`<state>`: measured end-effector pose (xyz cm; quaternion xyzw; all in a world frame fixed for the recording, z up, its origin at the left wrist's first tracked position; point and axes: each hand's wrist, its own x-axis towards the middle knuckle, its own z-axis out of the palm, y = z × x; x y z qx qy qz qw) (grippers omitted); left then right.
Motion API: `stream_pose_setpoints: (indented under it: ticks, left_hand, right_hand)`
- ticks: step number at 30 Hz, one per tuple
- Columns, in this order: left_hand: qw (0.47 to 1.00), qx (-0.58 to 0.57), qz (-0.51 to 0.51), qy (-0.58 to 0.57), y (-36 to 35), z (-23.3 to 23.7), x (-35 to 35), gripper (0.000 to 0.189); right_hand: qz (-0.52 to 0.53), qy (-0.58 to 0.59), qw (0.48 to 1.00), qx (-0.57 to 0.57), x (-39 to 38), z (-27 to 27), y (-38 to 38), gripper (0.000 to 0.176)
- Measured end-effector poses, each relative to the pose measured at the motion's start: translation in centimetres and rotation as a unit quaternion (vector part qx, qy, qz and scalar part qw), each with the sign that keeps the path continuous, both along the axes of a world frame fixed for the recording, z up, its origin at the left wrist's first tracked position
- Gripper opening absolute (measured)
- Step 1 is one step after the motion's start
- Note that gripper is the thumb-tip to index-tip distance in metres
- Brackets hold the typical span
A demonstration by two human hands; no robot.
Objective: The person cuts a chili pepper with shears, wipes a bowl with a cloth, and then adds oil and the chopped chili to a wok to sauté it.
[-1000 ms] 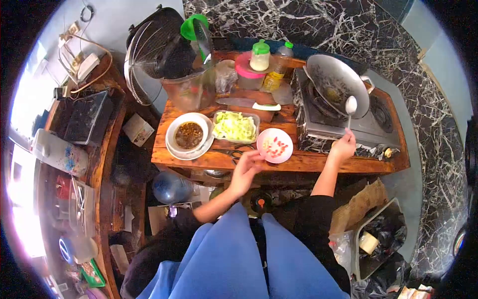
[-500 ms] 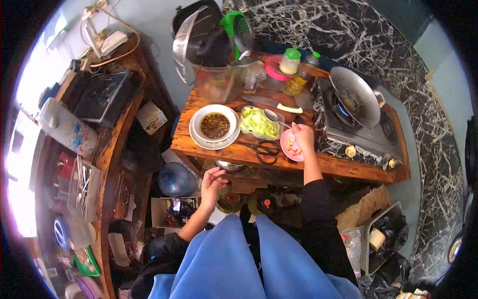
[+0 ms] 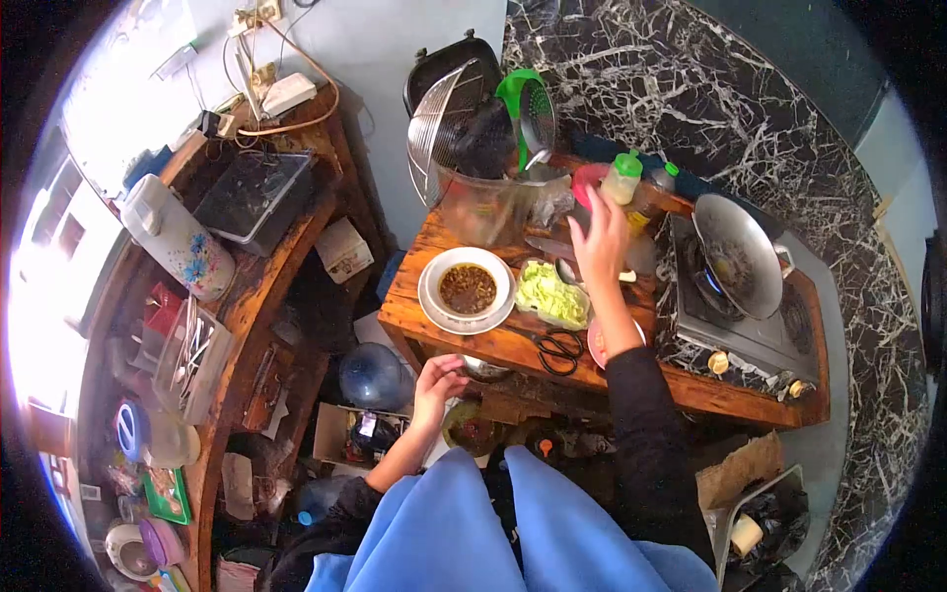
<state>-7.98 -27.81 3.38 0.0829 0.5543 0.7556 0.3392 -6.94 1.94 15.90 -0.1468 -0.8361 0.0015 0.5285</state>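
Observation:
My right hand (image 3: 602,242) is above the back of the wooden counter, its fingers stretched toward a pink-lidded container (image 3: 588,182) and a green-capped bottle (image 3: 622,180). It holds nothing I can see. Under that forearm, a pink bowl (image 3: 596,347) is partly hidden. A spoon (image 3: 565,272) and a knife (image 3: 548,246) lie behind the tray of shredded green vegetable (image 3: 548,294), both partly covered by the hand. My left hand (image 3: 436,390) hangs in front of the counter edge, fingers loosely apart and empty. Black-handled scissors (image 3: 559,352) lie near the edge.
A bowl of dark sauce (image 3: 467,288) rests on a white plate (image 3: 434,318). At right, a wok (image 3: 738,257) sits over a lit burner on the stove (image 3: 789,335). Strainers (image 3: 434,138) stand in a tub at the back. A shelf with a flask (image 3: 178,237) runs along the left.
My right hand has left the pink bowl and moved back toward the bottles, its fingers now extended. My left hand stays in front of the counter. The whole view has shifted.

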Motion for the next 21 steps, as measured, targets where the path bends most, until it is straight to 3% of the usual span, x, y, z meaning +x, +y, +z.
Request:
stream_pose_setpoints:
  ticks: [1, 4, 6, 8, 11, 13, 14, 15, 16, 18, 20, 21]
  left_hand:
    - [1.000, -0.004, 0.007, -0.007, 0.0, 0.5, -0.1, 0.027]
    - [0.999, 0.014, 0.011, 0.028, 0.3, 1.1, -0.7, 0.026]
    - [0.999, 0.019, 0.008, 0.049, 0.9, 2.5, -1.5, 0.027]
    - [0.984, 0.069, -0.017, 0.163, 2.2, 2.9, -3.1, 0.029]
    - [0.976, 0.087, -0.050, 0.192, 5.1, 8.1, -4.4, 0.028]
    - [0.938, 0.062, -0.083, 0.331, 7.6, 11.1, -5.5, 0.035]
    - [0.894, 0.034, -0.032, 0.445, 8.7, 14.2, -5.2, 0.037]
    - [0.861, 0.104, 0.023, 0.497, 10.9, 15.5, -6.1, 0.043]
    - [0.738, 0.058, 0.130, 0.660, 12.0, 18.7, -6.1, 0.050]
    - [0.663, -0.015, 0.188, 0.724, 14.9, 22.4, -5.0, 0.053]
    - [0.718, 0.088, 0.056, 0.689, 18.3, 22.7, -3.7, 0.037]
    - [0.765, 0.053, -0.045, 0.640, 18.7, 22.8, -1.9, 0.027]
  right_hand:
    - [-0.019, -0.050, 0.998, 0.038, -1.2, 2.4, -0.8, 0.057]
    - [-0.006, -0.116, 0.976, 0.184, -5.7, 4.1, 1.7, 0.018]
    - [-0.009, -0.098, 0.973, 0.210, -6.2, 6.0, 2.5, 0.009]
    - [-0.031, -0.063, 0.968, 0.240, -5.7, 9.0, 2.5, 0.004]
    - [-0.011, 0.005, 0.975, 0.223, -3.4, 13.9, 2.8, 0.006]
    - [0.018, 0.045, 0.973, 0.228, -0.6, 17.7, 2.3, 0.008]
    - [0.039, 0.068, 0.970, 0.231, 1.1, 19.6, 1.8, 0.009]
    - [0.053, 0.067, 0.969, 0.230, 2.9, 21.4, 0.9, 0.010]
    - [0.065, 0.065, 0.969, 0.229, 4.9, 23.0, 0.0, 0.012]
    - [0.041, 0.065, 0.964, 0.253, 8.7, 25.2, -2.3, 0.011]
    - [0.021, 0.044, 0.959, 0.280, 11.7, 26.1, -3.7, 0.012]
    - [-0.001, 0.020, 0.961, 0.277, 13.0, 25.9, -4.0, 0.014]
